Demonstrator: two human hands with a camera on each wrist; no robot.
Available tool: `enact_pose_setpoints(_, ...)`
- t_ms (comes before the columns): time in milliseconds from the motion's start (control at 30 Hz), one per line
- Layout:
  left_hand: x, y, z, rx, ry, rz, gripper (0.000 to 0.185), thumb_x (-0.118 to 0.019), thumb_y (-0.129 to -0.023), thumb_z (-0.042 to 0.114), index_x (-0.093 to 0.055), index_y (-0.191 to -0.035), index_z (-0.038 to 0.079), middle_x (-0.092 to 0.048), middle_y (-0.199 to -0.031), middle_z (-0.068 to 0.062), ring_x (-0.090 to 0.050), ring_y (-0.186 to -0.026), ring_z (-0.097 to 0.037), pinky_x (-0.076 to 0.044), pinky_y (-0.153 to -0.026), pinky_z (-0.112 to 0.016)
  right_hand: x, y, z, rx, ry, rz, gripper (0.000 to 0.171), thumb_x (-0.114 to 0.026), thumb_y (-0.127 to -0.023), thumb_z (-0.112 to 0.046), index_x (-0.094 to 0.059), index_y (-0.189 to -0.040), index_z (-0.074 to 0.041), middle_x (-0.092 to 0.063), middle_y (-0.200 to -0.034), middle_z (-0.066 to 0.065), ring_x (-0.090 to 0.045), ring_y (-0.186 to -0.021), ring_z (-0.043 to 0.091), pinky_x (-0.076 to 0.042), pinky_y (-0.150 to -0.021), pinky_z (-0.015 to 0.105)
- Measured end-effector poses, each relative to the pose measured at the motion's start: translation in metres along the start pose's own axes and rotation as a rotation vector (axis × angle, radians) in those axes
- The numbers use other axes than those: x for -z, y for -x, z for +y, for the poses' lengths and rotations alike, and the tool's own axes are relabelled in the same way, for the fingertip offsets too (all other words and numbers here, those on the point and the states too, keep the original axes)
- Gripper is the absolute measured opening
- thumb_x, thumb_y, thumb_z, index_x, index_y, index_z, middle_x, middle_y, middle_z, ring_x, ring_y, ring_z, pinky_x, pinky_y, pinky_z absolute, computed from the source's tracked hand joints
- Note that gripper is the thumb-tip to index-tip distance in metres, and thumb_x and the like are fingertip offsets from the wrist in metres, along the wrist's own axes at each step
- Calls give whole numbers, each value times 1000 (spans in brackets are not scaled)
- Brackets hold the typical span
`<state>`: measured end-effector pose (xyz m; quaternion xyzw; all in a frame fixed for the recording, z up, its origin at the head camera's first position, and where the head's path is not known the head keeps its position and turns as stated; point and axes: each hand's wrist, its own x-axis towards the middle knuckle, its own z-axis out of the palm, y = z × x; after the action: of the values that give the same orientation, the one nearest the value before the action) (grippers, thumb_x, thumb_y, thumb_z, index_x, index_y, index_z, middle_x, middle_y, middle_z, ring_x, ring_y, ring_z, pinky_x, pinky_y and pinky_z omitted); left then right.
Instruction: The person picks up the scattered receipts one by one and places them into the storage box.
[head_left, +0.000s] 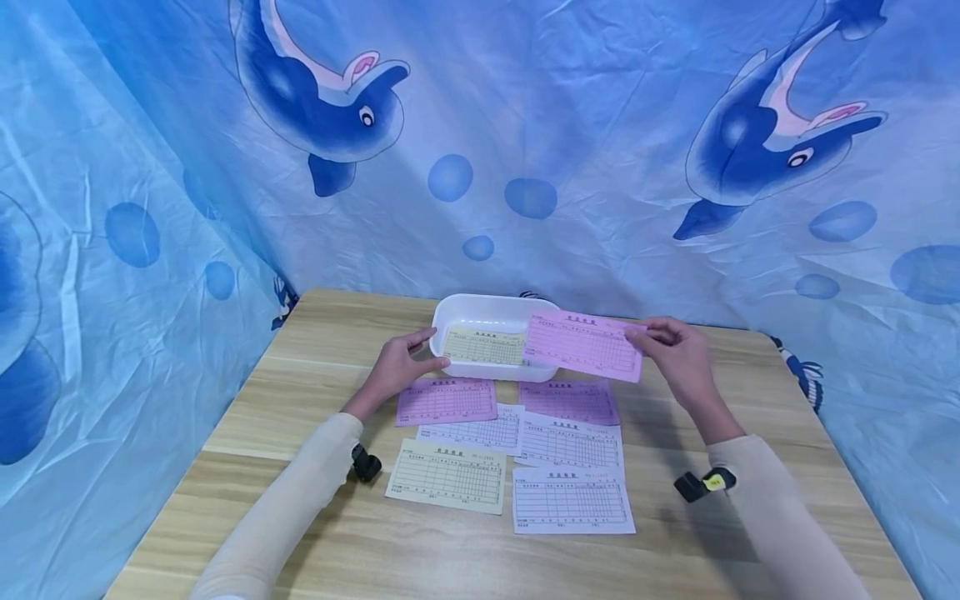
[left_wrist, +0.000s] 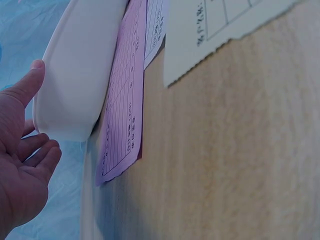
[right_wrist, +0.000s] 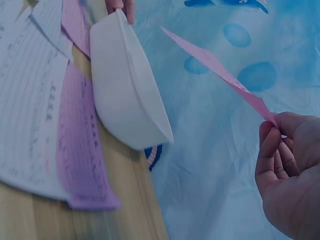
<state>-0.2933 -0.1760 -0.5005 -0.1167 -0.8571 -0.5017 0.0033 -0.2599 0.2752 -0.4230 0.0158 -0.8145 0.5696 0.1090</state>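
Note:
A white plastic tray (head_left: 491, 310) stands at the back middle of a wooden table (head_left: 315, 333), with a yellow form (head_left: 483, 346) lying inside it. My left hand (head_left: 420, 354) touches the tray's left end, thumb against the wall (left_wrist: 75, 75) and fingers (left_wrist: 47, 152) loosely bent beside it. My right hand (head_left: 660, 337) pinches the right edge of a pink form (head_left: 583, 343) and holds it in the air over the tray's right part. In the right wrist view the pink form (right_wrist: 215, 62) runs from the fingers (right_wrist: 272, 142) toward the tray (right_wrist: 127, 90).
Several forms lie in front of the tray: two purple (head_left: 446, 400) (head_left: 568, 402), white ones (head_left: 472, 432) (head_left: 572, 502) and a yellow one (head_left: 447, 475). A blue dolphin-print cloth (head_left: 525, 125) hangs behind and to both sides. Bare table lies left and right of the forms.

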Motion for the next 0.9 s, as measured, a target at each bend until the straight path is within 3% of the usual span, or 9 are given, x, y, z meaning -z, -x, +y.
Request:
enact_pose_setpoints(367,1,0,0,3,-14,-6,80,-86,-84,37,-51,-148,3,-47,-155,-16,-48,-140,-38,-44,-116,-47,-37,-33,-8,55,-85,-58,37,-80,-91,-26,-71,-113,3,-75,-93,-5,-71,-86,9,-63,-78,22)
enact_pose_setpoints(700,0,1,0,7,-33,2,80,-85,-83,38,-52,-148,4,-48,-155,-14,-49,-140,-36,-45,-115,-45,-70,-60,-11,72,-186,-83,27,-82,-88,-11,-72,-108,4,-75,-84,-9,-72,-78,7,-63,-72,21)
enact_pose_setpoints(900,-1,1,0,8,-32,7,79,-85,-83,38,-53,-147,5,-49,-154,-15,-50,-139,-36,-45,-115,-46,-88,-69,-10,49,-135,-106,30,-82,-88,-14,-71,-111,3,-76,-89,-1,-72,-78,9,-65,-77,32)
